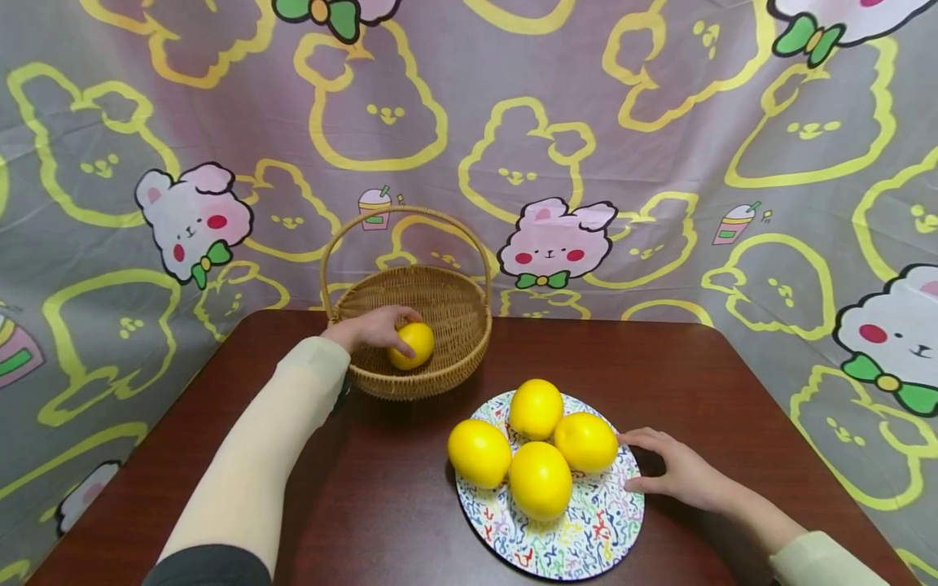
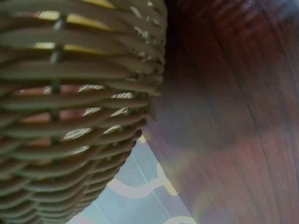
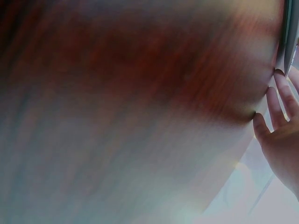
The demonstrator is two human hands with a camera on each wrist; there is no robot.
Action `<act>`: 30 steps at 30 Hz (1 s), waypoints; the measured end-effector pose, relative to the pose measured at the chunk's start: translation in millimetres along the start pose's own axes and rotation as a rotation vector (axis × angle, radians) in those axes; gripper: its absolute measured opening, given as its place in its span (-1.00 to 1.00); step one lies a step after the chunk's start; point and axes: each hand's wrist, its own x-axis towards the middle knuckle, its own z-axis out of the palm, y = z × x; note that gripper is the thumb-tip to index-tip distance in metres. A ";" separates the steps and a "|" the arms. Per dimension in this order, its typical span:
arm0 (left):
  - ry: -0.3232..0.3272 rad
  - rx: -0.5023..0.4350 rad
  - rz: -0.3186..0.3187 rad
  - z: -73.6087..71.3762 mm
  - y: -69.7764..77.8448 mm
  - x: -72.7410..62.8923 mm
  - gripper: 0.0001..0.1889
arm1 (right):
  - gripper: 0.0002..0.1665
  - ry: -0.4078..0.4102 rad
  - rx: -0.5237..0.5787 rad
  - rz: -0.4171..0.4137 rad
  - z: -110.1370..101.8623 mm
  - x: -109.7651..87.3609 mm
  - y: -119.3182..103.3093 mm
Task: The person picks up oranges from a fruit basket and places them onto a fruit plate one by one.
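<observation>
Inside the wicker basket [image 1: 458, 325], my left hand [image 1: 377, 328] holds a smooth, round yellow fruit [image 1: 418, 343], thumb on its near side and fingers over the top. The left wrist view has only the basket's woven wall [image 2: 70, 102] up close; that hand is hidden there. Several similar yellow fruits [image 1: 541, 482] sit together on a round plate [image 1: 597, 541] with colourful squiggles. At the plate's right rim is my right hand [image 1: 677, 468], its fingers extended and thumb apart, the fingertips by the rim and the rightmost fruit. The right wrist view catches this hand [image 3: 282, 140] at its edge.
A dark reddish-brown wooden table [image 1: 381, 505] carries everything. The basket's tall arched handle [image 1: 406, 210] rises over its opening. Behind the table hangs a grey cloth [image 1: 454, 98] printed with cartoon rabbits.
</observation>
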 end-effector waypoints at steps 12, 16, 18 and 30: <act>-0.170 -0.066 0.051 13.2 3.1 -5.2 -0.18 | -0.20 0.002 0.003 -0.004 -0.5 0.3 -0.1; -0.223 -0.068 0.029 17.1 4.1 -5.9 -0.12 | -0.21 -0.006 0.008 -0.004 0.0 0.5 0.2; -0.230 -0.067 0.023 18.6 3.9 -5.6 -0.11 | -0.21 -0.009 0.008 -0.003 0.5 0.5 0.1; -0.155 -0.016 0.104 14.5 2.6 -8.2 -0.21 | -0.19 -0.009 0.011 0.015 0.3 -0.5 -1.6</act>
